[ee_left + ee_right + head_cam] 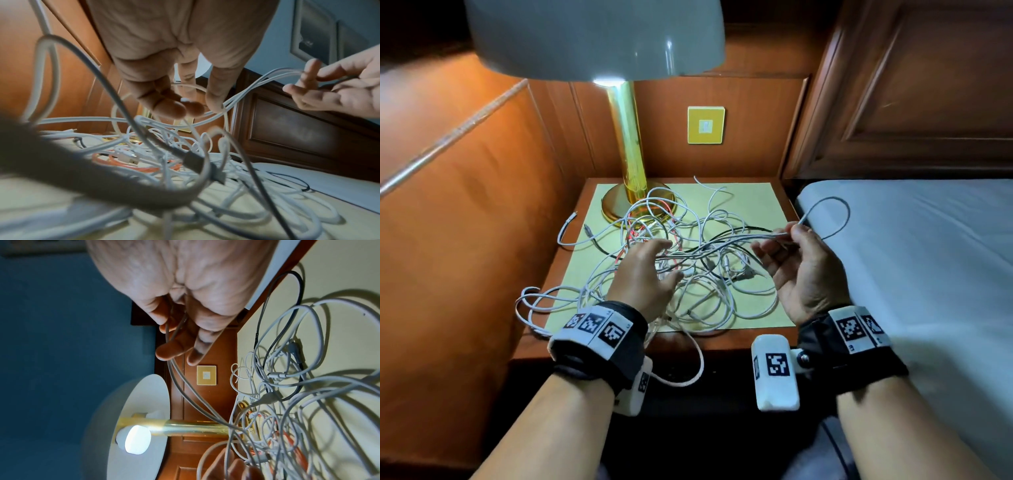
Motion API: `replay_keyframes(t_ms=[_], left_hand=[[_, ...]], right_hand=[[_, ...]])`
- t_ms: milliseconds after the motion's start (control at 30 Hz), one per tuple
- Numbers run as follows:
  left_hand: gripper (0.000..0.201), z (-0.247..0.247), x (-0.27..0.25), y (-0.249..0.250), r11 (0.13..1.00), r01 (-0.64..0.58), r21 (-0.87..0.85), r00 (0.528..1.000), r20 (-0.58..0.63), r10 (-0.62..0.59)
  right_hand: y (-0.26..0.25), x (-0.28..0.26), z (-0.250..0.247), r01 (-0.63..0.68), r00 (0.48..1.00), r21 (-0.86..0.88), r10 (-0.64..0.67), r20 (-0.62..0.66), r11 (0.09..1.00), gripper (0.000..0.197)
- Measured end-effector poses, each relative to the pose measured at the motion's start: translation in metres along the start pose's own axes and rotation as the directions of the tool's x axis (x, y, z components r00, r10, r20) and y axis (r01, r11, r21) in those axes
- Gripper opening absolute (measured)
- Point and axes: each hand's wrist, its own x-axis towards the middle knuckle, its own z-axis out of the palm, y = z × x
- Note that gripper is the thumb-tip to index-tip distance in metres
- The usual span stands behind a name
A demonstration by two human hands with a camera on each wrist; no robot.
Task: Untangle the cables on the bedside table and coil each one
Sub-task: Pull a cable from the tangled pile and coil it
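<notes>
Only the head view showed us the cable loop (847,214) our right hand (804,270) pinched. Whether our left hand (647,274) gripped the tangle (709,274), we couldn't tell.
</notes>
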Motion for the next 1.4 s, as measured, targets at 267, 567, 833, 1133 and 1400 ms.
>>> replay_keyframes(t_ms=[267, 567, 833, 1133, 1400], left_hand=[[0.039, 0.001, -0.001, 0.004, 0.998, -0.064, -0.029, 0.994, -0.090, 0.061], [0.024, 0.022, -0.003, 0.013, 0.960, -0.272, -0.071, 0.954, -0.147, 0.260], [0.016, 0.008, 0.005, 0.009, 0.950, -0.176, -0.258, 0.967, -0.225, 0.118], [0.011, -0.006, 0.013, 0.009, 0.532, 0.007, -0.847, 0.941, -0.174, -0.289], [0.013, -0.014, 0.005, 0.028, 0.383, 0.032, -0.923, 0.979, -0.048, -0.198]], right_hand=[[-0.004, 0.000, 0.000, -0.069, 0.996, 0.193, 0.078, -0.039, 0.979, 0.025], [0.008, -0.012, 0.012, -0.221, 0.972, 0.165, 0.203, 0.118, 0.961, 0.025], [0.014, -0.001, -0.002, -0.249, 0.968, -0.188, 0.241, -0.064, 0.950, 0.013], [0.020, -0.006, 0.002, 0.200, 0.979, -0.530, -0.144, 0.146, 0.824, 0.075], [0.031, -0.017, 0.005, 0.372, 0.926, -0.813, -0.114, 0.360, 0.447, 0.046]])
